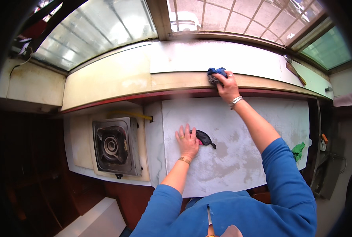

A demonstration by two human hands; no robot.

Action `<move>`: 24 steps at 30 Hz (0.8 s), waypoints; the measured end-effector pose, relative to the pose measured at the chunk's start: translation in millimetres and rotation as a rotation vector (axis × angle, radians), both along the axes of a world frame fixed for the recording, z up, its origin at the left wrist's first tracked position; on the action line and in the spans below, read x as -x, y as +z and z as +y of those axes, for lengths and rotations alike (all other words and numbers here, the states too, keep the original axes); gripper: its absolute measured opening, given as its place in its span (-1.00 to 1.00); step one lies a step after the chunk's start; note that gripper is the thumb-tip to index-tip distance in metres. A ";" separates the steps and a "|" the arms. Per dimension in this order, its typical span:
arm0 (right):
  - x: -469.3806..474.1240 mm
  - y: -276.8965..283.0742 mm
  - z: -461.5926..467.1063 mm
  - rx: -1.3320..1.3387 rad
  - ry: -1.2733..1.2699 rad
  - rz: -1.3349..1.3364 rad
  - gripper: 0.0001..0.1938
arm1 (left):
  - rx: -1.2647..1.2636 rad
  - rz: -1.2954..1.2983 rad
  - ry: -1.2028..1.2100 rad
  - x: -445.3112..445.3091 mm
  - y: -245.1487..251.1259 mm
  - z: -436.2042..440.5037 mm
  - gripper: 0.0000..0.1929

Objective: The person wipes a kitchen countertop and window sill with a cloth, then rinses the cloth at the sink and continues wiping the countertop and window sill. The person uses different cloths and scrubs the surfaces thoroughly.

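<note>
My right hand (230, 87) is reached forward, gripping a crumpled blue cloth (216, 71) against the front edge of the white ledge board. A grey, scourer-like pad (213, 79) is bunched under the same fingers. Lower down, my left hand (188, 144) lies palm down with fingers spread on the white worktop (223, 174). Beside and partly beneath its fingers is a curved black item (205, 137) with a pink patch; the hand hides one end of it, and I cannot tell what it is.
A gas burner (111, 146) with a yellow hose (128, 113) stands at left. On the window ledge lie a wooden-handled tool (296, 73) and a small dark object (329, 89). A crumpled green cloth or bag (298, 151) sits near the worktop's right edge. Barred windows rise behind the ledge.
</note>
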State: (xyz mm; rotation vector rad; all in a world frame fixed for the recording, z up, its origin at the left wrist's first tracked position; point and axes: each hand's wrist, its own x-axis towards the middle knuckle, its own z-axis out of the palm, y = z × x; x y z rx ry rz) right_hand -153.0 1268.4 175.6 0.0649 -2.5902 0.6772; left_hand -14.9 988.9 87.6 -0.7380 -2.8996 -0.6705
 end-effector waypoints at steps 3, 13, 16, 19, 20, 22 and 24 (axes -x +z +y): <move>24.2 4.0 -11.0 -0.106 -0.105 0.102 -0.59 | 0.015 -0.005 -0.005 0.6 0.0 -0.4 -0.45; -35.5 8.4 64.5 -0.187 -0.434 0.018 -0.67 | 0.075 -0.016 0.008 0.7 -7.2 -4.6 -0.47; -64.3 4.0 148.8 -0.016 -0.841 -0.015 -0.63 | 0.072 0.017 0.003 1.4 -6.3 -5.2 -0.47; -79.6 1.2 214.7 0.021 -1.049 -0.146 -0.63 | 0.055 0.020 -0.001 2.8 -3.3 -5.1 -0.49; -81.0 0.2 228.1 0.050 -1.037 -0.146 -0.65 | 0.049 0.018 -0.002 3.0 -1.6 -5.4 -0.49; -80.9 -2.6 243.0 -0.010 -1.032 -0.175 -0.65 | 0.058 0.018 0.001 2.9 1.3 -4.9 -0.50; -78.1 -5.7 246.2 -0.071 -1.064 -0.191 -0.63 | 0.060 0.027 0.008 2.3 4.3 -4.1 -0.50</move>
